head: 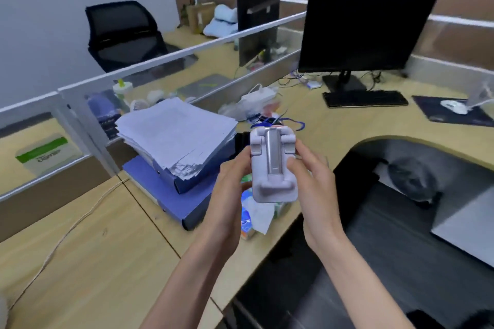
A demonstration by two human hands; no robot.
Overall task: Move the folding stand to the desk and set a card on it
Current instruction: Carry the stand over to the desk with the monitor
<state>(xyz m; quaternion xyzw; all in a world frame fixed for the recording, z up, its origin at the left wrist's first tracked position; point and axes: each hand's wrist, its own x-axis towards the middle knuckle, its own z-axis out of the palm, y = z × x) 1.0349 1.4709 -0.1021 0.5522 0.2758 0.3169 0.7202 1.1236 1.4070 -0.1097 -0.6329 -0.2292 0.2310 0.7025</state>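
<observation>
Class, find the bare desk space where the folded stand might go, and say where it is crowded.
Bare wood lies left of the blue binders, crossed only by a thin cord, and between the black keyboard and the desk's curved edge. Around the paper stack and plastic bags it is crowded.

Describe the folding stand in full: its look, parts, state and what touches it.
The folding stand is a pale grey, plastic-looking slab with rounded corners. A silvery metal-looking bar runs down its middle, two hinge blocks sit at its far end, and a small lip crosses the near end. It looks folded flat. It is held in the air above the desk, long side pointing away from the person, gripped on its left edge by the left hand and on its right edge by the right hand.
</observation>
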